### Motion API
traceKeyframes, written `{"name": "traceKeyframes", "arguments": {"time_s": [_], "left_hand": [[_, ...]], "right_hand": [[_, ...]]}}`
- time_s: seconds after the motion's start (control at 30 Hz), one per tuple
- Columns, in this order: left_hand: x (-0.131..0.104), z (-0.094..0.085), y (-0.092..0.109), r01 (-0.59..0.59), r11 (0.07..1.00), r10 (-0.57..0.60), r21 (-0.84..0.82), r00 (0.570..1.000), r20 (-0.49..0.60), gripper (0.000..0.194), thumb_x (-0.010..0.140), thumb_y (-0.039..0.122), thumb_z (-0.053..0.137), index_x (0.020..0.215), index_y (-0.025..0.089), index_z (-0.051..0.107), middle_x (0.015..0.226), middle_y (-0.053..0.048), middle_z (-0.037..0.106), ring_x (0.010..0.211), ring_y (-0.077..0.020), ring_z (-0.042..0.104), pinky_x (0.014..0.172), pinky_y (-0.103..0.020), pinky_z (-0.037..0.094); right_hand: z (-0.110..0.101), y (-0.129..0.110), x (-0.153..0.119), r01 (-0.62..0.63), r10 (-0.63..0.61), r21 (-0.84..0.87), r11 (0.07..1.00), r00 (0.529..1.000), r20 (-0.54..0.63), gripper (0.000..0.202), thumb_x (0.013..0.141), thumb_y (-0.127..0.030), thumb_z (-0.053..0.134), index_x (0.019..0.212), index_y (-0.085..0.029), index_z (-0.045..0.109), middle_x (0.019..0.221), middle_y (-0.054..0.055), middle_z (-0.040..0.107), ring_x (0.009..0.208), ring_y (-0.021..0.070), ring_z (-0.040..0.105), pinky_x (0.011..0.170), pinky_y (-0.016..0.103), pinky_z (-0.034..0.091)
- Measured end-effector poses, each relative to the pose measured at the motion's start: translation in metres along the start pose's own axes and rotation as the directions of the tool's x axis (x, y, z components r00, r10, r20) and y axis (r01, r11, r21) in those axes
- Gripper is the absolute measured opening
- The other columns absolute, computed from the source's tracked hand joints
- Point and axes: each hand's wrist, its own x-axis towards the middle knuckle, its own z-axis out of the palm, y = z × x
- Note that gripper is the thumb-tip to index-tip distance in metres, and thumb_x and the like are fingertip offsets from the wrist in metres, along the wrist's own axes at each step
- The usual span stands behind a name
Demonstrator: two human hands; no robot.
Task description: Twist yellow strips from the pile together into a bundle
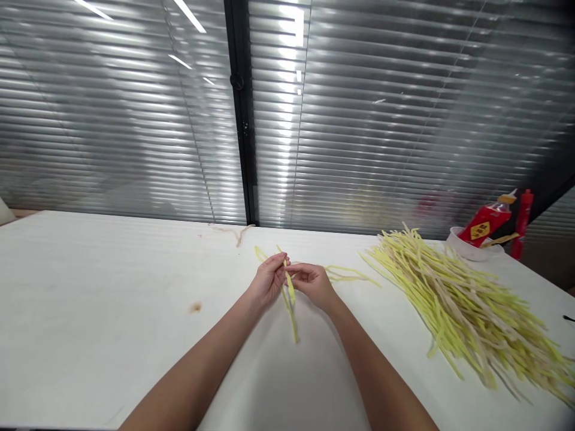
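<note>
Over the middle of the white table (112,287), my left hand (271,276) is closed in a pinch on a thin, pliable yellow strand (291,292). My right hand (313,284) pinches the same strand from the right, its fingertips close to the left ones. Ends of the yellow stuff stick out above the fingers and hang down below them; whether it is one piece or two crossed pieces I cannot tell. Just beyond my right hand, several loose yellow strands (348,273) lie on the table. The fingers partly hide the spot where the strand is gripped.
A large heap of yellow and beige strands (467,311) covers the right side. Behind it, a red glue-like bottle (487,221) leans in a white bowl (467,246). Some beige scraps (240,234) lie near the back edge, before the window blinds (359,120). A brown stain (196,307) marks the left.
</note>
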Motion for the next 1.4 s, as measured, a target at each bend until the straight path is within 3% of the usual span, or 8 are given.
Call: {"name": "traceKeyframes", "arguments": {"time_s": [0.17,0.47,0.73,1.03,1.27,1.4], "left_hand": [[-0.002,0.003,0.0,0.0,0.999,-0.001,0.034,1.0,0.016,0.009,0.073,0.015,0.066,0.078,0.01,0.061,0.064,-0.002,0.062,0.053,-0.0079,0.057,0.048,-0.017,0.047],[-0.004,0.002,0.001,-0.017,0.996,0.014,0.083,0.999,0.037,0.015,0.071,0.018,0.069,0.082,0.011,0.063,0.071,-0.003,0.063,0.06,-0.0104,0.059,0.05,-0.02,0.049],[-0.007,0.005,0.0,-0.131,0.965,0.117,0.228,0.99,0.074,0.023,0.069,0.029,0.072,0.081,0.011,0.067,0.071,-0.003,0.063,0.066,-0.01,0.058,0.06,-0.02,0.047],[-0.014,0.011,0.0,-0.159,0.929,0.138,0.333,0.987,0.085,0.024,0.068,0.031,0.072,0.082,0.011,0.07,0.078,-0.007,0.067,0.074,-0.0145,0.06,0.069,-0.026,0.046],[-0.017,0.013,0.001,-0.125,0.944,0.1,0.304,0.99,0.099,0.026,0.067,0.028,0.071,0.086,0.011,0.071,0.083,-0.01,0.069,0.082,-0.0188,0.061,0.079,-0.031,0.046],[-0.018,0.012,-0.001,-0.176,0.927,0.13,0.332,0.979,0.154,0.02,0.069,0.027,0.069,0.082,0.011,0.071,0.085,-0.01,0.069,0.089,-0.0203,0.06,0.084,-0.032,0.044]], "right_hand": [[-0.002,0.001,0.0,-0.008,0.008,-0.016,1.0,1.0,0.017,0.025,0.065,-0.018,0.069,0.09,-0.022,0.073,0.085,0.003,0.067,0.062,0.0114,0.054,0.06,0.025,0.045],[-0.004,-0.006,-0.001,-0.085,0.087,-0.036,0.996,0.995,0.049,0.018,0.069,-0.02,0.066,0.085,-0.02,0.072,0.069,0.001,0.063,0.061,0.0129,0.057,0.056,0.024,0.043],[-0.006,-0.004,-0.001,-0.13,0.127,-0.085,0.988,0.991,-0.036,0.016,0.063,-0.026,0.071,0.077,-0.018,0.072,0.077,0.004,0.068,0.069,0.0158,0.059,0.065,0.028,0.045],[-0.006,-0.012,0.0,-0.205,0.187,-0.106,0.973,0.969,-0.16,0.016,0.058,-0.031,0.077,0.061,-0.016,0.07,0.057,0.001,0.062,0.056,0.0127,0.052,0.058,0.027,0.041],[-0.009,-0.005,0.001,-0.227,0.231,0.043,0.973,0.95,-0.211,0.02,0.058,-0.033,0.077,0.056,-0.016,0.067,0.054,0.0,0.06,0.055,0.0119,0.052,0.06,0.027,0.042],[-0.007,-0.003,0.002,-0.252,0.265,0.083,0.964,0.934,-0.239,0.021,0.057,-0.033,0.078,0.055,-0.015,0.066,0.054,0.0,0.059,0.055,0.0111,0.052,0.061,0.026,0.043]]}}
